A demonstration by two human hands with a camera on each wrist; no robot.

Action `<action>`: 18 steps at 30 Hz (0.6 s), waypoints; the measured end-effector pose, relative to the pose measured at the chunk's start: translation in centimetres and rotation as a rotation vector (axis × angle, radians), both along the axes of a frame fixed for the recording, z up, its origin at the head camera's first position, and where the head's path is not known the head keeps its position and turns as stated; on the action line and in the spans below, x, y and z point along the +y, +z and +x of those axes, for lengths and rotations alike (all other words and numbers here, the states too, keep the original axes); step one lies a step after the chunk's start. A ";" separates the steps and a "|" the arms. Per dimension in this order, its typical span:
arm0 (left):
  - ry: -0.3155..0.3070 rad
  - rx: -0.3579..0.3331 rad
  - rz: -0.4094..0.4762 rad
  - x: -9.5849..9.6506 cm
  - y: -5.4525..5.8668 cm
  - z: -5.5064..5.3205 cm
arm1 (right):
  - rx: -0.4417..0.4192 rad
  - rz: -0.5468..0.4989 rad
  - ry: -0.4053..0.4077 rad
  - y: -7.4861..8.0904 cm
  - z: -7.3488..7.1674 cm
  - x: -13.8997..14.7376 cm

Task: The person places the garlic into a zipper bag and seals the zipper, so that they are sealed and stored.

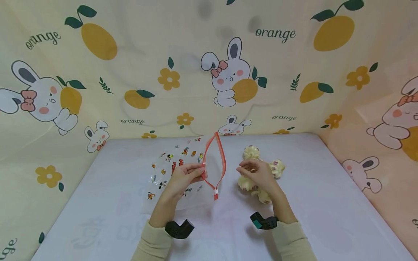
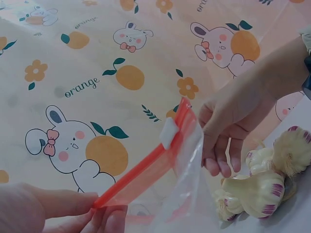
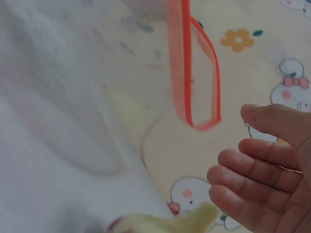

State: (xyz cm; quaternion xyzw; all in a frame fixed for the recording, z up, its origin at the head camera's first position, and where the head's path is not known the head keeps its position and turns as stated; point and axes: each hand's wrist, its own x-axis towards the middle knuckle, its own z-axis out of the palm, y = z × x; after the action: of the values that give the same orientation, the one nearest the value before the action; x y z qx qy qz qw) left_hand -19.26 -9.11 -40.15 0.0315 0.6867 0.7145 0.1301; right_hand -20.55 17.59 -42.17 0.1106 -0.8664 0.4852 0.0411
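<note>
My left hand (image 1: 186, 177) pinches one edge of a clear zip bag (image 1: 192, 192) printed with small cartoon figures. Its red zip rim (image 2: 141, 174) gapes wide in the head view, and a white slider (image 2: 169, 133) sits near one end. My right hand (image 1: 258, 174) hovers over several garlic bulbs (image 1: 277, 168), its fingers relaxed and curved with nothing between them, as the right wrist view shows. From the left wrist view, the right hand (image 2: 233, 121) hangs just past the bag's rim, with the garlic below it. Part of the garlic is hidden by that hand.
A white-covered table (image 1: 107, 203) lies under everything. Behind it and at both sides hangs a curtain (image 1: 183, 43) printed with rabbits and oranges. Each wrist carries a black camera (image 1: 179, 229).
</note>
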 end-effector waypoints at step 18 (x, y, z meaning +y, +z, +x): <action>0.006 -0.017 -0.006 0.1 0.0 0.0 | -0.160 0.171 -0.027 -0.4 -0.5 2.5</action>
State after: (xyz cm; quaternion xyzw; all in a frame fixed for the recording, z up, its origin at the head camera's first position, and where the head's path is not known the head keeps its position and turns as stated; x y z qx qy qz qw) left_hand -19.23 -9.00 -40.14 0.0231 0.6878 0.7131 0.1338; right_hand -21.09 20.08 -42.52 0.0630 -0.9065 0.4164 -0.0314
